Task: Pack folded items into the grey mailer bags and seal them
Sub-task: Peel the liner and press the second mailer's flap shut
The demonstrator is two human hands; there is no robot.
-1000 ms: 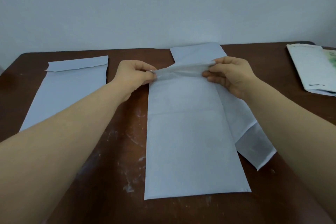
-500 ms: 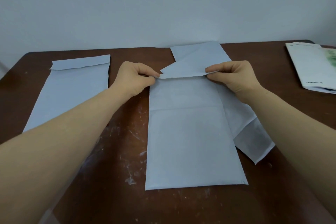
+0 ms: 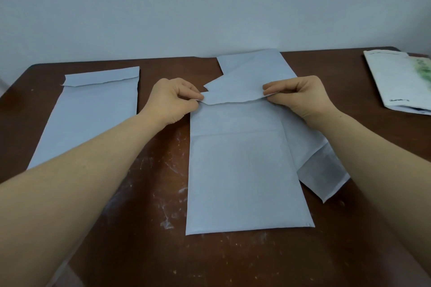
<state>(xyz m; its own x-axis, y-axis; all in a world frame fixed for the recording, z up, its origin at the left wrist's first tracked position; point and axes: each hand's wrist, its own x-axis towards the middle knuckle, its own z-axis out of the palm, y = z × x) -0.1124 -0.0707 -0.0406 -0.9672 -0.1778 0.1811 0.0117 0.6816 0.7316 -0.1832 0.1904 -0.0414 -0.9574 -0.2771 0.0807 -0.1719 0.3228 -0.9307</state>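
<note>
We are closing the mailer (image 3: pixel 242 170).
Our left hand (image 3: pixel 173 100) and right hand (image 3: pixel 300 98) pinch its unsealed flap (image 3: pixel 235 92) on the bench (image 3: pixel 163 251); the left bag (image 3: pixel 93 112) looks sealed, and a third bag (image 3: pixel 326 170) waits underneath.
</note>
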